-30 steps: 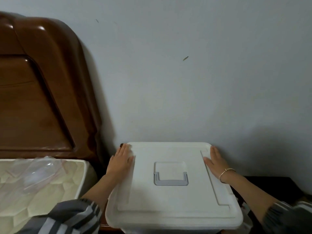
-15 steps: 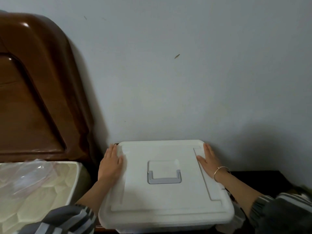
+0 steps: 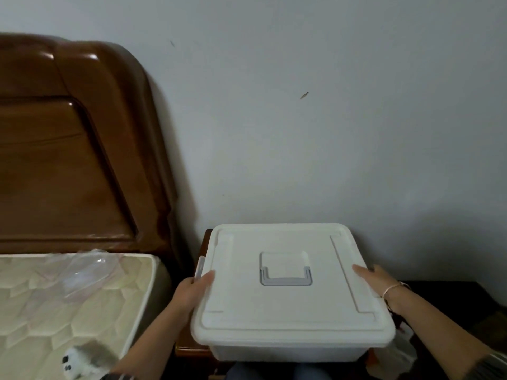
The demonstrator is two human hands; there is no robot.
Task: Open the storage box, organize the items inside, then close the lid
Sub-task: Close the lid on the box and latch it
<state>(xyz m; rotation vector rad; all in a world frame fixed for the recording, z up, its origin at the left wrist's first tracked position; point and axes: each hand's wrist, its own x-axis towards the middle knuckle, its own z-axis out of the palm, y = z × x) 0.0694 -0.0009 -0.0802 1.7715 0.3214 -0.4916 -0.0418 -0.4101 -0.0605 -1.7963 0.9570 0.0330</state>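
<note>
Room: pale grey wall (image 3: 329,133) behind; at left, glossy brown wooden headboard (image 3: 68,160) and quilted mattress (image 3: 68,311) under clear plastic film.
Surface: dark wooden tabletop (image 3: 189,351), beside the bed and against the wall.
Box: white storage box (image 3: 288,352) on the tabletop, straight ahead between both hands; lid (image 3: 288,311) on and lying flat.
Left hand (image 3: 192,292): at the lid's left edge, thumb on top, fingers curled over the rim, just beside a clear side latch (image 3: 199,266).
Right hand (image 3: 375,281): at the right edge, one digit lying on top, the rest past the rim and hidden; grip cannot be told.
Key relation: opposite rims directly under each hand, both equally near; likely a straight lift once the latches are free.
Materials: smooth, stiff moulded plastic, rounded corners, raised ribs, recessed grey handle (image 3: 285,281) at centre; near-square, no clear long axis.
</note>
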